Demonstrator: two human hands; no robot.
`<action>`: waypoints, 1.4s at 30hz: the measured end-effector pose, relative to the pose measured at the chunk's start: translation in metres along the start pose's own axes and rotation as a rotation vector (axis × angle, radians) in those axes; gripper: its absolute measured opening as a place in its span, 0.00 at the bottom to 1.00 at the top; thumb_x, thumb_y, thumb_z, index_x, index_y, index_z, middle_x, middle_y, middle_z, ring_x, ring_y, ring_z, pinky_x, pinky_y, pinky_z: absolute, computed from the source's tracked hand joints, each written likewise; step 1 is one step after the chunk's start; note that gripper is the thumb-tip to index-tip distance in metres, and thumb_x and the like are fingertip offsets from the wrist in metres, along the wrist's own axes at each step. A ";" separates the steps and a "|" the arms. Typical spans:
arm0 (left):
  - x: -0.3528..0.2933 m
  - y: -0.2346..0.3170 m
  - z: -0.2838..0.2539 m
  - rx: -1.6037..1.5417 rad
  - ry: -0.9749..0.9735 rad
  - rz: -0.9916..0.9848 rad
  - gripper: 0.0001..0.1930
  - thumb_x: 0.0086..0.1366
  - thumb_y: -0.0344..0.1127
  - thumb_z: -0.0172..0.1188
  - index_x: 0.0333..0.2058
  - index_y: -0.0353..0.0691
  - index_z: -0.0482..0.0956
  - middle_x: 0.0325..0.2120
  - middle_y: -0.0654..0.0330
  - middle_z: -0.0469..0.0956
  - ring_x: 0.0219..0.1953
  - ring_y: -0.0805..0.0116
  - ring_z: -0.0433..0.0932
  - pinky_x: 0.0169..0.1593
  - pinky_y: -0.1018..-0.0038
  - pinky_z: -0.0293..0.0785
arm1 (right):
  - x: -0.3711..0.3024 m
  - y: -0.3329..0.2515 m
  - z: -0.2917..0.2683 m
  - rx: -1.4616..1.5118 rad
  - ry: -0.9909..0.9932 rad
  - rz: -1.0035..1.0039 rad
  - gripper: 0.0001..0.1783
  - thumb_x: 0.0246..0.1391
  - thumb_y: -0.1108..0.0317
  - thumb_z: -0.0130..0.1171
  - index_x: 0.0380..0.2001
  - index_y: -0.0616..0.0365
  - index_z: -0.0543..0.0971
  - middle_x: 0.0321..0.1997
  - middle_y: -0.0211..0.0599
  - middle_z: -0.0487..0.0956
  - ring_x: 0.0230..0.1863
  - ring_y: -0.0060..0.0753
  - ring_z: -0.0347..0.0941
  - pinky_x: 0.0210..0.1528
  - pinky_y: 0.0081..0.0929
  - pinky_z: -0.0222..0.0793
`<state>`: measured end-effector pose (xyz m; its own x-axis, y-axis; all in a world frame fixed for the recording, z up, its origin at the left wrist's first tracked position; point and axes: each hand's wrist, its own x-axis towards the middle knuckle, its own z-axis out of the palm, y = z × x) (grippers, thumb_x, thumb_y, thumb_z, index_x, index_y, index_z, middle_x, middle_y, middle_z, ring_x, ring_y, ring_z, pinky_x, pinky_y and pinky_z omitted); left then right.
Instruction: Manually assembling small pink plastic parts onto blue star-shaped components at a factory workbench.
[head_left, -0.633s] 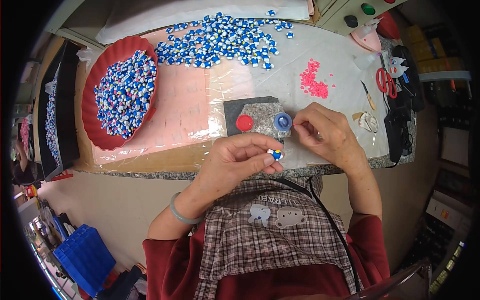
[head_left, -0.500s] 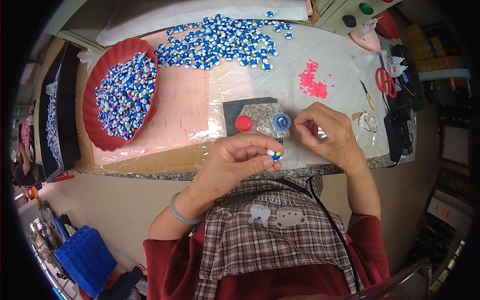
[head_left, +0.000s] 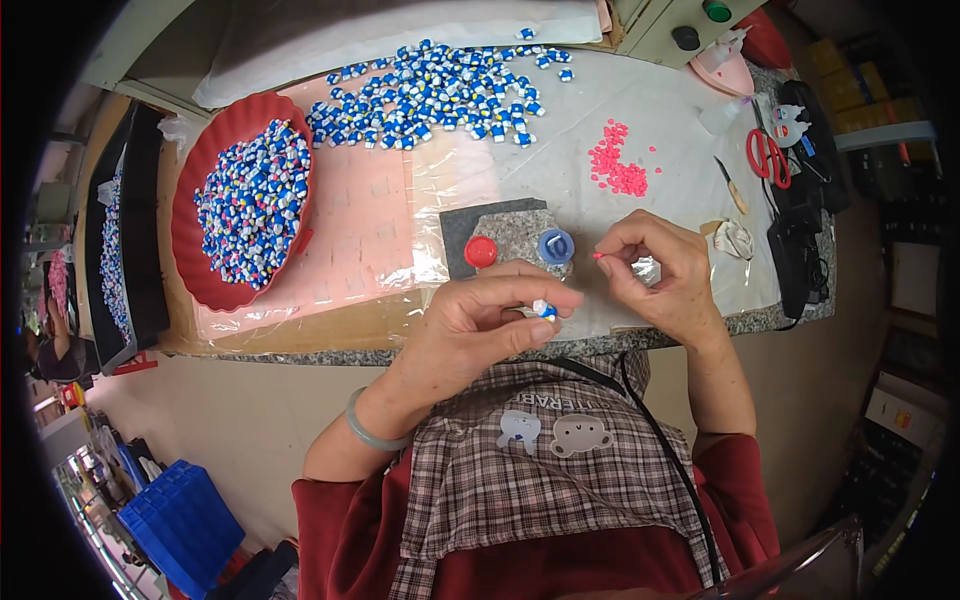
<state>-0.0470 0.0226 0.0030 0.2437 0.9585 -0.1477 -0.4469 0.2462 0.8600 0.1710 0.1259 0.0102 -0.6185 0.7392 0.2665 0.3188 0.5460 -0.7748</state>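
Note:
Between the thumb and fingers of my left hand [head_left: 480,318] is a small blue-and-white figurine [head_left: 544,311], held over the table's front edge. My right hand [head_left: 660,268] pinches a tiny pink piece [head_left: 599,256] at its fingertips, a short way right of a blue cap [head_left: 556,247]. That cap and a red cap [head_left: 481,251] rest on a speckled stone block [head_left: 517,234] beyond my left hand. A loose group of pink pieces [head_left: 622,172] lies farther back on the right.
A red scalloped bowl [head_left: 190,190] full of blue-and-white figurines stands at left. Many more figurines [head_left: 430,95] are spread at the back. Red-handled scissors [head_left: 768,158], a wooden-handled knife [head_left: 737,198] and a crumpled white cloth [head_left: 734,240] lie at right.
The figurine has turned in my left hand, its yellow part now less visible. My right hand has shifted slightly, and the pink piece shows more clearly at its fingertips.

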 end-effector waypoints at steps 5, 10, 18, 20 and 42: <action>0.002 0.006 0.008 -0.131 0.027 -0.053 0.12 0.67 0.25 0.59 0.48 0.34 0.80 0.45 0.52 0.81 0.42 0.70 0.80 0.43 0.77 0.77 | -0.005 -0.003 -0.002 0.066 0.019 0.013 0.07 0.45 0.84 0.63 0.30 0.65 0.79 0.30 0.35 0.80 0.29 0.24 0.78 0.32 0.19 0.75; 0.007 0.003 0.005 -0.067 0.056 -0.065 0.13 0.66 0.24 0.59 0.49 0.34 0.79 0.43 0.51 0.82 0.41 0.71 0.81 0.43 0.78 0.77 | -0.009 -0.008 -0.001 0.121 0.041 0.004 0.09 0.42 0.85 0.63 0.30 0.66 0.79 0.29 0.36 0.80 0.29 0.23 0.77 0.31 0.19 0.74; 0.010 -0.001 0.008 0.000 0.141 -0.061 0.13 0.63 0.20 0.62 0.47 0.28 0.78 0.40 0.54 0.82 0.40 0.71 0.82 0.44 0.76 0.79 | -0.012 -0.022 0.003 0.041 0.061 -0.066 0.10 0.41 0.84 0.66 0.29 0.62 0.79 0.28 0.36 0.80 0.26 0.24 0.77 0.27 0.19 0.72; 0.010 -0.003 0.009 -0.020 0.158 -0.043 0.12 0.64 0.21 0.62 0.47 0.28 0.78 0.41 0.54 0.81 0.41 0.69 0.83 0.47 0.75 0.80 | -0.011 -0.025 0.005 0.017 0.061 -0.077 0.10 0.41 0.83 0.66 0.29 0.62 0.79 0.27 0.36 0.80 0.25 0.25 0.77 0.27 0.20 0.72; 0.011 -0.012 0.009 0.435 0.126 0.170 0.09 0.62 0.18 0.63 0.42 0.29 0.80 0.44 0.53 0.77 0.46 0.68 0.80 0.51 0.75 0.81 | -0.014 -0.026 0.018 -0.061 0.067 -0.108 0.11 0.42 0.84 0.66 0.30 0.61 0.79 0.27 0.34 0.80 0.24 0.24 0.77 0.26 0.21 0.73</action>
<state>-0.0314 0.0290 -0.0041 0.0806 0.9965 -0.0226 -0.0637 0.0278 0.9976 0.1578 0.0942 0.0164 -0.6032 0.6980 0.3859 0.2969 0.6456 -0.7036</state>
